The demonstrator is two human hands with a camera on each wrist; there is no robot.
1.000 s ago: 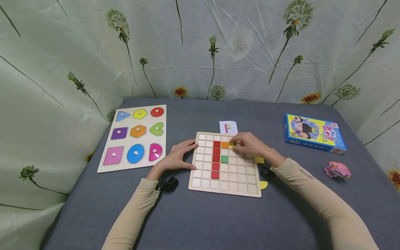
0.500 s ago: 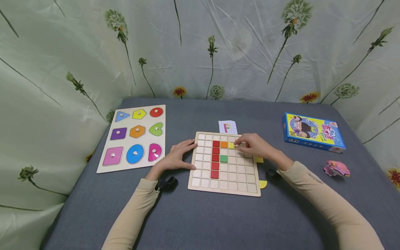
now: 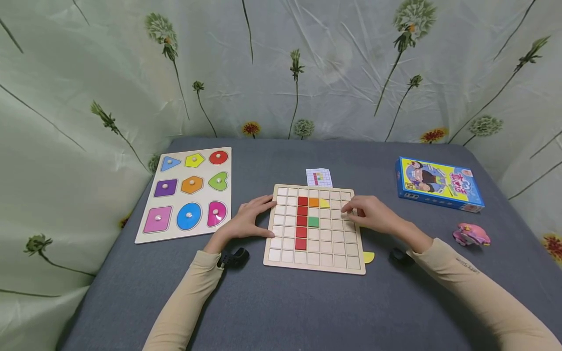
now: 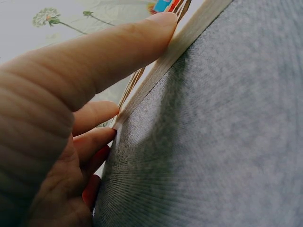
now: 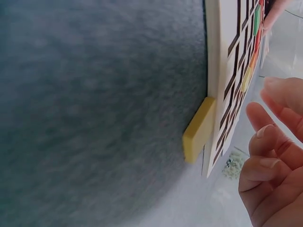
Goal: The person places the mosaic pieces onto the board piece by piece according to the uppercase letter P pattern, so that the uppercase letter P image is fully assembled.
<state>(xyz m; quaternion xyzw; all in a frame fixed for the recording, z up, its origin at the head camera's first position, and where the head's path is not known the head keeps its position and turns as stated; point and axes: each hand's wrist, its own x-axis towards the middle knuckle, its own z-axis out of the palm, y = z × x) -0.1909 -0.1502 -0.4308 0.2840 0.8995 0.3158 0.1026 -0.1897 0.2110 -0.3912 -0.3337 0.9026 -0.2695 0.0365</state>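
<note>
A wooden grid board (image 3: 326, 262) lies on the grey cloth. Red tiles (image 3: 301, 221) form one column on it. An orange tile (image 3: 313, 202), a yellow tile (image 3: 324, 203) and a green tile (image 3: 313, 222) sit to their right. My left hand (image 3: 246, 220) touches the board's left edge with outstretched thumb and fingertips; the left wrist view shows the thumb (image 4: 118, 54) against the rim. Over the board's right side is my right hand (image 3: 373, 214), fingers loosely bent. The right wrist view shows nothing between its thumb and fingers.
Behind the board lies a printed grid card (image 3: 319, 177). A yellow piece (image 3: 369, 257) sticks out from under its right edge. To the left is a knobbed shape puzzle (image 3: 178, 194); to the right, a blue-yellow box (image 3: 440, 184) and a pink toy (image 3: 471, 235).
My right hand has left the yellow tile, which stays in its cell, and has moved right and nearer across the board. My left hand has stayed at the board's edge.
</note>
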